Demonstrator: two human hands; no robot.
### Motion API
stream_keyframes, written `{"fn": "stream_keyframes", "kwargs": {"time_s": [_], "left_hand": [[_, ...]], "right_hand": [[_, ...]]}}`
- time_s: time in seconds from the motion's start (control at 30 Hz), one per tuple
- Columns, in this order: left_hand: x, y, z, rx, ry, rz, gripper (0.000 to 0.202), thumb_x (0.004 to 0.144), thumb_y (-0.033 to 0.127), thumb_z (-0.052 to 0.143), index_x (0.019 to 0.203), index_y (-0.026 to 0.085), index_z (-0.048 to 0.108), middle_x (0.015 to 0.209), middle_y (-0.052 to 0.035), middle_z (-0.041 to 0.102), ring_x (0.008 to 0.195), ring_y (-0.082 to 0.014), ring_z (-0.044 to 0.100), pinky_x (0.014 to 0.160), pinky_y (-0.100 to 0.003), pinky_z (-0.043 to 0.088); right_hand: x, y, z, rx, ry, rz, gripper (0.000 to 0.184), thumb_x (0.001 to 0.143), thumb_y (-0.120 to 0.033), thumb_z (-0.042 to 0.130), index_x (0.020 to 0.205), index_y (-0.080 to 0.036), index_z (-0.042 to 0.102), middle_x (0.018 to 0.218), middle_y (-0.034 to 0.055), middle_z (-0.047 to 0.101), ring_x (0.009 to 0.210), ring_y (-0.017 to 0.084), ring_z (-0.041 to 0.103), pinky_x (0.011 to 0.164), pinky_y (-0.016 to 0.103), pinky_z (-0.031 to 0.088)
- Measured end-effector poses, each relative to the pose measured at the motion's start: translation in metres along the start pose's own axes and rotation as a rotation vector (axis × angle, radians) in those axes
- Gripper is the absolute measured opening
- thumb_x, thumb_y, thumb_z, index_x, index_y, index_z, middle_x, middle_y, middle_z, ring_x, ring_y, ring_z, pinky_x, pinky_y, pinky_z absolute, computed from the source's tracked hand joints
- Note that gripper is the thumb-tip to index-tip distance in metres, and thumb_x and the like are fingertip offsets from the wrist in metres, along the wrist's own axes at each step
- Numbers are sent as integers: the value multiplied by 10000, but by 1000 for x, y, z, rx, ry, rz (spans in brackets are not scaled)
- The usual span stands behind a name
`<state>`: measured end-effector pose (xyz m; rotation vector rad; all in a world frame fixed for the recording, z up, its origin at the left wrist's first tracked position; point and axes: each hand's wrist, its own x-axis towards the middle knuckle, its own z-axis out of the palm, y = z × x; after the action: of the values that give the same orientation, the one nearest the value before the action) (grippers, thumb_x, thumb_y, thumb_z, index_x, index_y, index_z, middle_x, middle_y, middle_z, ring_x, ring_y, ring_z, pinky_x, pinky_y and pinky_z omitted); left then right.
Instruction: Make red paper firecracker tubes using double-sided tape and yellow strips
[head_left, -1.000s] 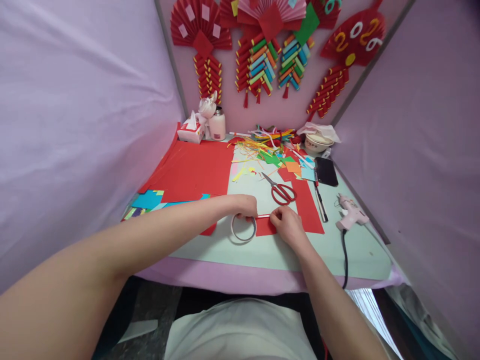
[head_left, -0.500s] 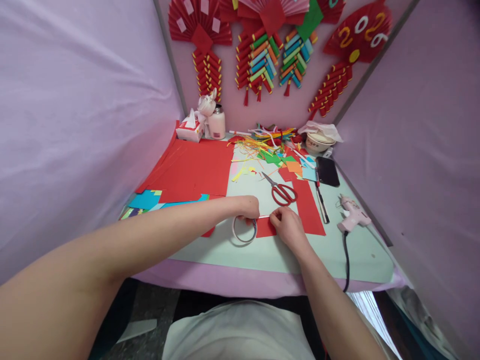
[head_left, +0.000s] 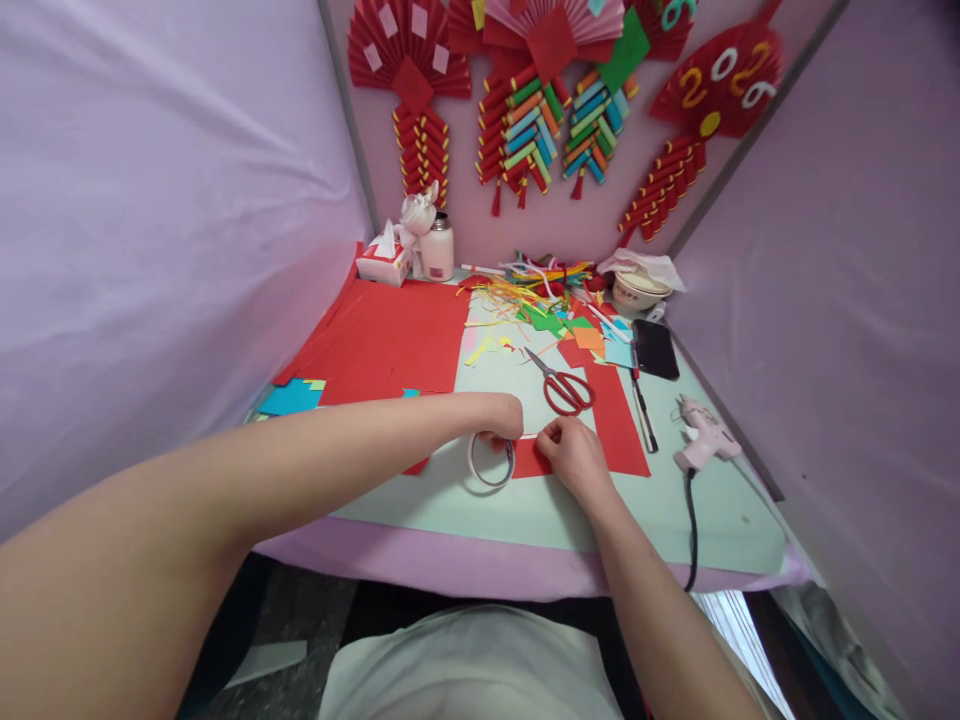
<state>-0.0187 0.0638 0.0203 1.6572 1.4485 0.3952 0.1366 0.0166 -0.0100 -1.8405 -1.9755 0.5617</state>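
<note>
My left hand (head_left: 502,418) is closed on a roll of white tape (head_left: 491,484), which hangs ring-like below its fingers. A small red paper piece (head_left: 531,460) lies on the table between my hands. Along its top edge runs a thin white strip of tape (head_left: 529,436). Fingers pinched together, my right hand (head_left: 574,450) is at the strip's right end, over the paper. What lies under the fingertips is hidden. Just above my right hand lie red-handled scissors (head_left: 561,385), blades pointing up-left.
Large red sheets (head_left: 397,330) cover the table's left side, a red strip (head_left: 622,430) its right. A black phone (head_left: 655,349), a pen (head_left: 643,410) and a pink glue gun (head_left: 705,435) lie right. Behind are paper scraps (head_left: 544,318), a bowl (head_left: 637,290), tissue box (head_left: 384,265) and bottle (head_left: 438,250).
The view has tilted slightly. Both hands stay almost in place, with my right hand a touch nearer the left one and the tape roll still held.
</note>
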Motion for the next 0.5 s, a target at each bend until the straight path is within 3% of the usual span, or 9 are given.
{"fn": "stream_keyframes", "kwargs": {"time_s": [0.13, 0.3, 0.5], "left_hand": [[7, 10, 2, 146, -119, -72, 165, 541, 99, 617, 412, 201, 607, 353, -59, 454, 600, -246, 494, 566, -324, 368], [11, 8, 6, 272, -206, -152, 263, 438, -46, 589, 296, 169, 535, 278, -62, 394, 546, -255, 514, 568, -339, 380], [15, 7, 8, 341, -224, -194, 236, 511, -19, 610, 359, 161, 601, 311, -61, 452, 553, -255, 556, 604, -345, 425]], "right_hand": [[1, -1, 0, -19, 4, -11, 122, 709, -233, 526, 597, -187, 542, 677, 28, 617, 605, 140, 502, 550, 267, 249], [2, -10, -6, -103, -40, 13, 140, 699, -214, 526, 560, -201, 518, 607, 28, 599, 572, 154, 496, 543, 283, 240], [11, -22, -17, -261, -150, 39, 135, 690, -226, 553, 559, -201, 535, 591, 65, 595, 611, 204, 545, 570, 308, 260]]}}
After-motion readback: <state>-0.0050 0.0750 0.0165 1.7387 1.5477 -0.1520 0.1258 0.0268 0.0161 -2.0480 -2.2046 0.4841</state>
